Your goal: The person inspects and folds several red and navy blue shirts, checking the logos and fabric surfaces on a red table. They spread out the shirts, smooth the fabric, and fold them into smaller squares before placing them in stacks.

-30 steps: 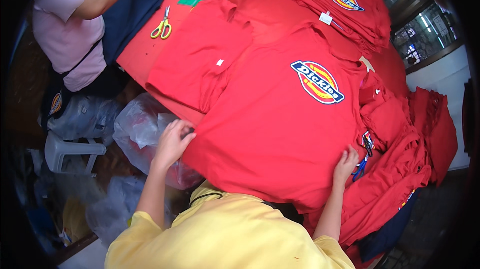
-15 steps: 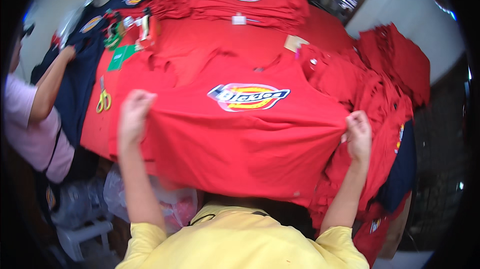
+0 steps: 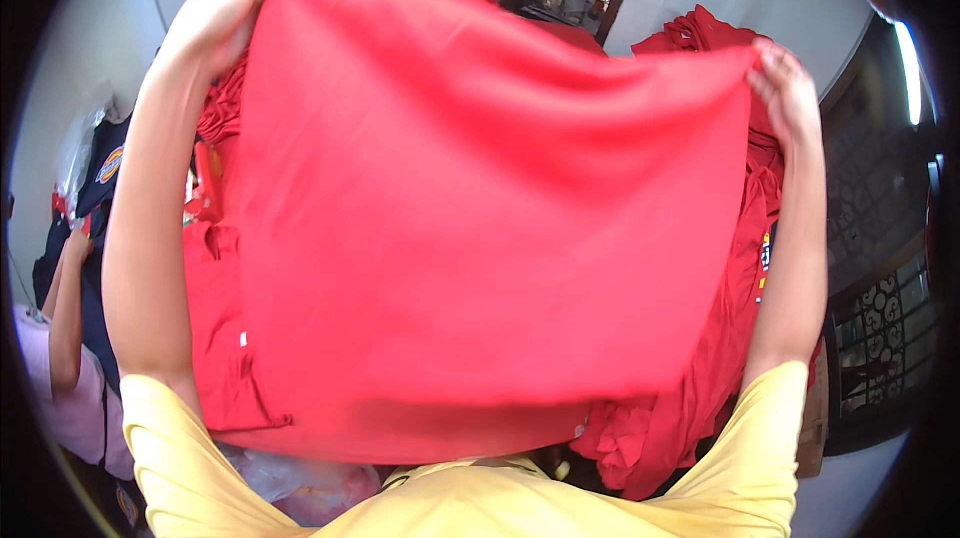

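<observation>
A plain stretch of a red shirt (image 3: pixel 490 218) is held up and spread wide between my raised hands, filling the middle of the view. My left hand (image 3: pixel 225 8) grips its top left corner, fingers closed on the cloth near the upper edge. At the top right corner my right hand (image 3: pixel 785 88) pinches the fabric. The cloth sags between the two grips, and its lower edge hangs above the red-covered table (image 3: pixel 440 433). No print shows on the side facing me. Most of the table is hidden behind it.
Red garments (image 3: pixel 650 428) lie heaped along the right side, with another red pile (image 3: pixel 700 33) farther back. At the left, a person's arm (image 3: pixel 66 313) is beside dark navy garments (image 3: pixel 105 163). A clear plastic bag (image 3: pixel 300 483) sits below the table's front edge.
Both hands have risen with the red shirt, lifting it off the table. Its printed logo has gone out of sight, and the cloth now covers the scissors and stacks behind.
</observation>
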`<state>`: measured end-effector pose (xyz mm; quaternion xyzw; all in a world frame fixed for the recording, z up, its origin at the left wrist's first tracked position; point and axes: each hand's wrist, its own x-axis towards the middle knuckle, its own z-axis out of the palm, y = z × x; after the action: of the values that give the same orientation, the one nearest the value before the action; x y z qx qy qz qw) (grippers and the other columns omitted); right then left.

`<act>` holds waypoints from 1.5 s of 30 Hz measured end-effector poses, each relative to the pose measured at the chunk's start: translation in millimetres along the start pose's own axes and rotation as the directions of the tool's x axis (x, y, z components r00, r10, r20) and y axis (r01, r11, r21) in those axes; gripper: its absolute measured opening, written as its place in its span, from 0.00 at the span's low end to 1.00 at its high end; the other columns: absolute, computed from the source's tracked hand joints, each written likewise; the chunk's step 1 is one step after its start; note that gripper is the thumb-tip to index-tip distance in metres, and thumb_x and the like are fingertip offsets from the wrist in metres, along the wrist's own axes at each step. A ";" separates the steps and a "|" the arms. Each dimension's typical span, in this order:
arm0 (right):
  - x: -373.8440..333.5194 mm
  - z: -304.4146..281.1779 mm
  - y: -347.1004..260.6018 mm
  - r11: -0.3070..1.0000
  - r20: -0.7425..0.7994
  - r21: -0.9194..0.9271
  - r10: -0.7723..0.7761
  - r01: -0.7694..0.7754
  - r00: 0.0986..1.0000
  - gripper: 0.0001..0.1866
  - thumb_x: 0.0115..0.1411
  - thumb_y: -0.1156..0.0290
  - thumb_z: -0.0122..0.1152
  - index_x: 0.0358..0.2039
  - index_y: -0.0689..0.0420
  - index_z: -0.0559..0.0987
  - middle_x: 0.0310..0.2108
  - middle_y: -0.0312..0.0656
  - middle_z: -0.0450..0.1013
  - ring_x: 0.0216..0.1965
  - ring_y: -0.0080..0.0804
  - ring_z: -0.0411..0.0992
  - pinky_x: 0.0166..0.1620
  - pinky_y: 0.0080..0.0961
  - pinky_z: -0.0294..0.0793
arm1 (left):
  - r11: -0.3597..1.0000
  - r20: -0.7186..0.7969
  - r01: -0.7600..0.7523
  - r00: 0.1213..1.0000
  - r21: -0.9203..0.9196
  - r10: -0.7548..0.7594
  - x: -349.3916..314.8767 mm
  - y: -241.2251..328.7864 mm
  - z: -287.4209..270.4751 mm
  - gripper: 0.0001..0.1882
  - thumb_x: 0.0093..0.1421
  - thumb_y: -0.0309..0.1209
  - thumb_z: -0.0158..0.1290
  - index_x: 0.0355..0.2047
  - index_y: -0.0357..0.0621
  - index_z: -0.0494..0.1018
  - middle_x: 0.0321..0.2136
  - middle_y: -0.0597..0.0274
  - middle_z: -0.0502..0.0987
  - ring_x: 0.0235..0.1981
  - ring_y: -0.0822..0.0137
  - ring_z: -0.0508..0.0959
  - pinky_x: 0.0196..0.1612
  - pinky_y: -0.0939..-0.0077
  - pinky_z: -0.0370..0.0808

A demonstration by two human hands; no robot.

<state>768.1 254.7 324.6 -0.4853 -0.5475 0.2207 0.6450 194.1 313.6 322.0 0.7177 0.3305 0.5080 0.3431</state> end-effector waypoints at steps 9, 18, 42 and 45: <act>208.7 -50.1 105.9 0.983 -0.378 0.139 -0.056 0.117 0.924 0.15 0.61 0.73 0.54 0.46 0.67 0.75 0.48 0.48 0.72 0.50 0.37 0.71 0.51 0.34 0.73 | 0.975 -0.190 -0.128 0.977 -0.184 0.092 185.7 -93.4 153.9 0.16 0.62 0.28 0.50 0.51 0.41 0.73 0.48 0.60 0.76 0.48 0.68 0.75 0.54 0.74 0.69; 186.6 -24.5 383.4 0.474 -0.059 -0.865 0.226 -0.163 0.972 0.11 0.53 0.68 0.63 0.33 0.63 0.80 0.34 0.45 0.78 0.39 0.37 0.74 0.46 0.33 0.71 | 0.805 0.050 0.581 0.806 0.120 -0.589 105.4 -293.6 251.3 0.38 0.60 0.45 0.55 0.62 0.32 0.59 0.61 0.45 0.64 0.64 0.58 0.62 0.64 0.68 0.58; -530.7 33.7 -7.8 0.807 0.630 -0.542 0.575 -0.235 0.522 0.11 0.62 0.66 0.57 0.34 0.60 0.82 0.33 0.44 0.76 0.38 0.38 0.75 0.44 0.29 0.74 | 0.610 0.177 -0.028 0.966 0.792 -0.186 -520.6 -117.1 134.4 0.26 0.57 0.37 0.55 0.56 0.47 0.70 0.60 0.52 0.66 0.64 0.51 0.61 0.66 0.53 0.53; -680.4 36.5 43.1 0.534 0.487 -0.845 0.790 -0.027 0.373 0.14 0.61 0.61 0.55 0.34 0.58 0.82 0.35 0.50 0.76 0.40 0.49 0.74 0.46 0.38 0.73 | 0.561 0.122 -0.034 0.985 0.827 -0.119 -520.8 -120.7 144.9 0.25 0.58 0.37 0.53 0.56 0.48 0.70 0.59 0.55 0.67 0.64 0.53 0.61 0.66 0.52 0.54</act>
<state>538.8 -268.0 -50.1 -0.6538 -0.6629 0.3618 -0.0477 179.1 -71.7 -75.7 0.8255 0.5175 0.2253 0.0055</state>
